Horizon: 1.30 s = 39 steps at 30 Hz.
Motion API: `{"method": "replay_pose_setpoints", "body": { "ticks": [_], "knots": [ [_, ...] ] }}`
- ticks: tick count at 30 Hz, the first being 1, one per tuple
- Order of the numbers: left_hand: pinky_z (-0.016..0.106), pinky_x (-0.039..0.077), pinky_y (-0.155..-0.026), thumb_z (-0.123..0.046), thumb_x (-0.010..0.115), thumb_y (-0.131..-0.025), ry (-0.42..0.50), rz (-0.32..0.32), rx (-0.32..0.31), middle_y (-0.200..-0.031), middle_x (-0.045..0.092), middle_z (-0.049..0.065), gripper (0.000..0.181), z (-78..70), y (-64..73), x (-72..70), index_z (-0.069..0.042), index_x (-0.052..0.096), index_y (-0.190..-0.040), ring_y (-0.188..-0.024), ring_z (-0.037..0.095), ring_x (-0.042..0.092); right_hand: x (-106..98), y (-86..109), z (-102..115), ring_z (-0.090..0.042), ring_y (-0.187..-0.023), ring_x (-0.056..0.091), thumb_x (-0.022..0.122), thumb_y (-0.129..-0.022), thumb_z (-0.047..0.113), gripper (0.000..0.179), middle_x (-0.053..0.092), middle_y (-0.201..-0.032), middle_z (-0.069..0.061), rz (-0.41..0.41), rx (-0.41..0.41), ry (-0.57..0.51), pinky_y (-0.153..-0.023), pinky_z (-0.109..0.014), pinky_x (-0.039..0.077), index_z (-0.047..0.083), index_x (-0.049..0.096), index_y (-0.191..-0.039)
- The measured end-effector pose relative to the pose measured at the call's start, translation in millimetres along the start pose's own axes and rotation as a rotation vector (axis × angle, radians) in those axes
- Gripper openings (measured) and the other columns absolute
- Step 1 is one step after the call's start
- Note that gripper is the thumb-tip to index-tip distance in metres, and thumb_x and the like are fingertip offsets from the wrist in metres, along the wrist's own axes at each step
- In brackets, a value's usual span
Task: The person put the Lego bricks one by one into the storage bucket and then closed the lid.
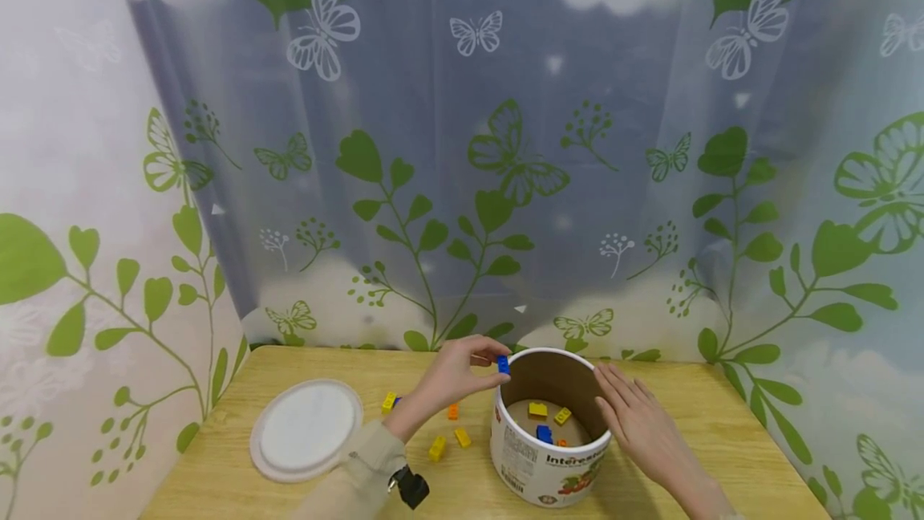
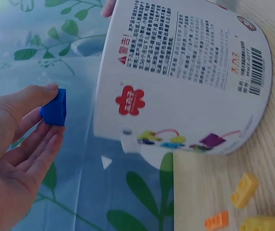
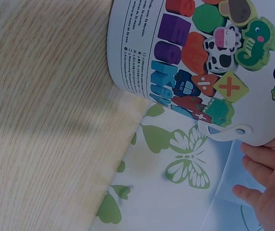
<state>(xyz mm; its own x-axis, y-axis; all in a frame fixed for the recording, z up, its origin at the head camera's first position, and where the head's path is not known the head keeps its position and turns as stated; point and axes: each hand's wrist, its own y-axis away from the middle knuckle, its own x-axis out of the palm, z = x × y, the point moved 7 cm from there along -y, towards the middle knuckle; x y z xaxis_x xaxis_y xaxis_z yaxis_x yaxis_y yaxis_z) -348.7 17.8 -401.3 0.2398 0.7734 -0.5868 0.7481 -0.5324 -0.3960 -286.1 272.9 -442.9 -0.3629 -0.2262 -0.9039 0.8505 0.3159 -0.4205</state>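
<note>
My left hand (image 1: 453, 377) pinches a blue building brick (image 2: 55, 107) between thumb and fingers, at the left rim of a round white bucket (image 1: 514, 468). With its fingers fairly straight, my right hand (image 1: 642, 428) rests against the bucket's right rim. Inside the bucket lie a yellow brick (image 1: 537, 409), a second yellow brick (image 1: 562, 416), a blue brick (image 1: 545, 433) and a partly hidden orange piece (image 1: 561, 443). The right wrist view shows the bucket's printed side (image 3: 214, 57) with the right fingertips at its rim.
Left of the bucket, several loose bricks lie on the wooden table (image 1: 382, 496), among them a yellow one (image 1: 437, 448) and an orange one (image 1: 452, 412). A round white lid (image 1: 306, 429) lies farther left. Behind the table hangs a patterned curtain (image 1: 433, 263).
</note>
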Motion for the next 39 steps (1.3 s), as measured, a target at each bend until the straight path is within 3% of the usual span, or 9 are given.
{"method": "replay_pose_setpoints", "body": {
  "ticks": [4,11,19,34,39],
  "knots": [
    [0.024,0.057,-0.091,-0.015,0.079,-0.090,0.024,0.021,0.002,-0.115,0.071,0.006,0.033,-3.9,-10.8,12.0,-0.007,0.071,-0.121,-0.104,0.027,0.069,0.3,-0.4,-0.5,-0.036,-0.141,0.045,0.057,-0.104,0.021,0.049,0.049,-0.152,-0.016,0.006,0.003,0.001,-0.113,-0.059,0.038,0.001,0.049,-0.148],
    [0.035,0.060,-0.091,-0.010,0.079,-0.090,0.049,0.058,-0.023,-0.115,0.070,0.006,0.030,-6.5,-21.4,33.0,-0.008,0.071,-0.119,-0.105,0.028,0.069,3.0,0.5,-1.6,-0.037,-0.141,0.044,0.055,-0.105,0.023,0.050,0.049,-0.152,-0.016,0.019,0.012,0.001,-0.114,-0.058,0.037,0.001,0.049,-0.149],
    [0.016,0.056,-0.083,-0.011,0.079,-0.089,-0.044,0.089,-0.024,-0.116,0.070,0.003,0.028,-1.7,-27.4,50.4,-0.012,0.073,-0.117,-0.100,0.015,0.070,3.0,0.0,-1.4,-0.036,-0.140,0.046,0.055,-0.105,0.023,0.049,0.050,-0.151,-0.016,-0.001,0.001,0.023,-0.113,-0.058,0.039,0.001,0.050,-0.148],
    [0.021,0.057,-0.086,-0.009,0.079,-0.089,-0.142,0.124,-0.048,-0.118,0.070,0.003,0.032,4.5,-28.3,61.3,-0.009,0.073,-0.120,-0.103,0.015,0.068,0.7,1.1,0.8,-0.037,-0.139,0.047,0.056,-0.104,0.022,0.049,0.050,-0.151,-0.016,-0.018,-0.009,0.022,-0.112,-0.059,0.040,0.001,0.051,-0.147],
    [0.026,0.058,-0.089,-0.008,0.076,-0.091,-0.117,0.104,-0.029,-0.119,0.070,0.006,0.030,3.2,-29.1,59.9,-0.009,0.072,-0.120,-0.106,0.021,0.068,0.1,0.7,0.1,-0.036,-0.139,0.047,0.057,-0.104,0.021,0.048,0.050,-0.151,-0.015,-0.023,-0.009,0.023,-0.112,-0.058,0.040,0.001,0.051,-0.147]
  ]
}}
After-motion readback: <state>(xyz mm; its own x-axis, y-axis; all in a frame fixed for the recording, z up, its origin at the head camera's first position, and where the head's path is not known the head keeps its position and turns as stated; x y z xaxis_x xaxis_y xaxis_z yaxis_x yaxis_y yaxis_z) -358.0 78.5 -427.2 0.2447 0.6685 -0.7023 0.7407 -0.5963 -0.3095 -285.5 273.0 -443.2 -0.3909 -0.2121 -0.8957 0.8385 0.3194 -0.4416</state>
